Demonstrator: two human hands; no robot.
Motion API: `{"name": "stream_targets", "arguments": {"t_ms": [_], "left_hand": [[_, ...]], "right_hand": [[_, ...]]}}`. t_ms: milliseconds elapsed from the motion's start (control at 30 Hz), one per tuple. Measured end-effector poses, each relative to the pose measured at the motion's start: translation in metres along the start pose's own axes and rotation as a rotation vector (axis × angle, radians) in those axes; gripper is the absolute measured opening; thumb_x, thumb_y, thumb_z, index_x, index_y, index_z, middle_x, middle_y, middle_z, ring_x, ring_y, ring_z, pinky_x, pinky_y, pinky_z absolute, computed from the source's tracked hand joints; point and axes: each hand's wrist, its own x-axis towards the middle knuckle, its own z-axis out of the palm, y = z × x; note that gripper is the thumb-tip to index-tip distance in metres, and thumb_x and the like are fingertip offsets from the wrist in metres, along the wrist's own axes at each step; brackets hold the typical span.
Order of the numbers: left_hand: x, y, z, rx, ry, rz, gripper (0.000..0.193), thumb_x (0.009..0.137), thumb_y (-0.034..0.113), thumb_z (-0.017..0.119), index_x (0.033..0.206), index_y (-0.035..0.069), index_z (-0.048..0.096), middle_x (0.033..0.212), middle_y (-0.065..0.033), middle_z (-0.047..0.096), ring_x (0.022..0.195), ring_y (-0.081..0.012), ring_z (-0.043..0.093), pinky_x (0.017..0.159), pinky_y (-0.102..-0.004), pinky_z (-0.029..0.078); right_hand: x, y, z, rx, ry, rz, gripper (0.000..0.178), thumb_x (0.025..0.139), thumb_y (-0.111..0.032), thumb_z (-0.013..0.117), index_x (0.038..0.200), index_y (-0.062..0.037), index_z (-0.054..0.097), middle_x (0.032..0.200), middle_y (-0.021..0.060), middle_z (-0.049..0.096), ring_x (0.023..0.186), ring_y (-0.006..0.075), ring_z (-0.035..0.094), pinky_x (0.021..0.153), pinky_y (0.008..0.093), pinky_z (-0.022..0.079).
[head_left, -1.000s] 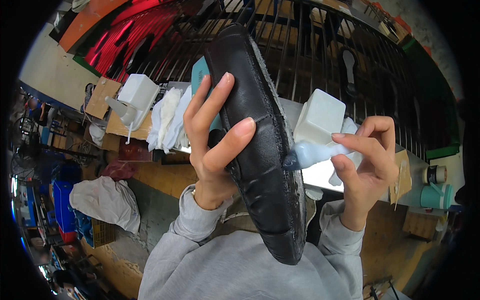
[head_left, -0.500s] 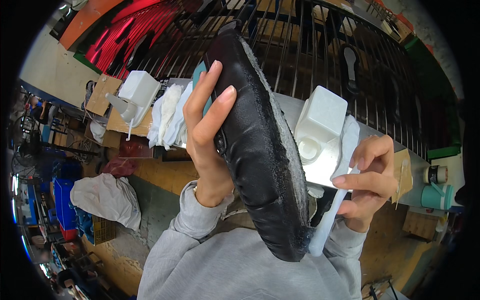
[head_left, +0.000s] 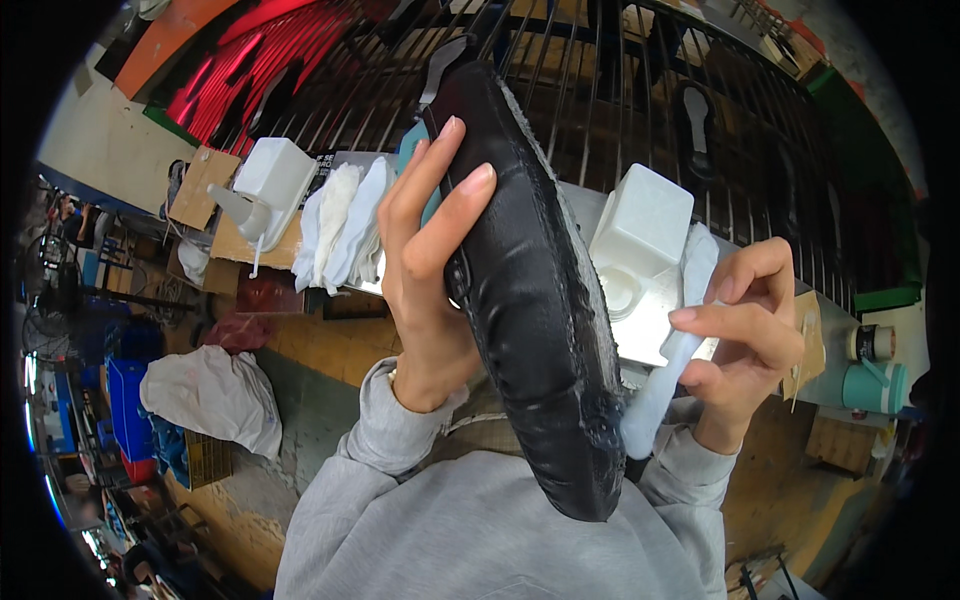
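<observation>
The left hand (head_left: 430, 250) is gripping a black shoe sole (head_left: 535, 300), fingers lying along its near edge. The sole is long, glossy and wrinkled, with a rough greyish rim; it is standing nearly upright between the hands, its long axis running from upper left to lower right, narrow end up. The right hand (head_left: 745, 335) is pinching a soft white brush (head_left: 665, 375), whose lower tip is touching the sole's right edge. A white square tub (head_left: 640, 220) is sitting on the bench (head_left: 650, 325) behind.

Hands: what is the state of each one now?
Left hand: closed on the black shoe sole.
Right hand: closed on a white brush.
</observation>
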Motion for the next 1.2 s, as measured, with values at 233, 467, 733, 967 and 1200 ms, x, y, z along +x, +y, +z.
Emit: {"name": "stream_targets", "arguments": {"t_ms": [233,467,733,967,1200], "left_hand": [[-0.002,0.004,-0.01,0.017,-0.074,-0.166,0.08,0.073,0.018,0.087,0.142,0.007,0.046,0.147,-0.0236,0.047,0.133,-0.0377,0.049,0.11,-0.0447,0.041],[-0.015,0.01,-0.01,-0.108,-0.076,-0.347,0.085,0.071,0.018,0.089,0.143,0.006,0.045,0.146,-0.0217,0.048,0.133,-0.0357,0.05,0.111,-0.0433,0.042],[-0.02,0.016,-0.023,-0.274,-0.243,-0.427,0.092,0.07,0.024,0.091,0.146,0.007,0.042,0.145,-0.0192,0.049,0.133,-0.0334,0.05,0.112,-0.0432,0.042],[-0.025,0.033,-0.039,-0.745,-0.656,-0.702,0.098,0.068,0.029,0.093,0.148,0.008,0.039,0.145,-0.0171,0.05,0.133,-0.0314,0.051,0.114,-0.0431,0.042],[-0.044,0.037,-0.04,-1.025,-0.871,-0.999,0.105,0.067,0.035,0.094,0.151,0.008,0.037,0.145,-0.015,0.051,0.134,-0.0294,0.051,0.115,-0.0431,0.042]], "right_hand": [[-0.004,0.002,0.001,0.061,-0.023,-0.05,0.047,0.052,-0.047,0.094,0.086,-0.0177,0.082,0.089,-0.0012,0.045,0.079,0.0131,0.046,0.065,0.0253,0.033],[0.005,0.006,0.004,0.077,-0.037,-0.116,0.048,0.052,-0.048,0.093,0.087,-0.0173,0.082,0.088,-0.0011,0.044,0.078,0.0125,0.046,0.065,0.0249,0.033],[0.026,0.007,0.023,0.088,-0.032,-0.19,0.05,0.049,-0.047,0.094,0.089,-0.0184,0.083,0.084,-0.0011,0.045,0.073,0.0124,0.045,0.062,0.0246,0.03],[0.045,0.006,0.033,0.077,-0.089,-0.21,0.053,0.044,-0.044,0.093,0.089,-0.0181,0.084,0.081,-0.0013,0.045,0.072,0.0128,0.044,0.061,0.0249,0.029],[0.052,0.009,0.021,0.117,-0.237,-0.221,0.051,0.043,-0.039,0.094,0.087,-0.0163,0.083,0.08,-0.0009,0.047,0.073,0.0136,0.048,0.061,0.0249,0.029]]}}
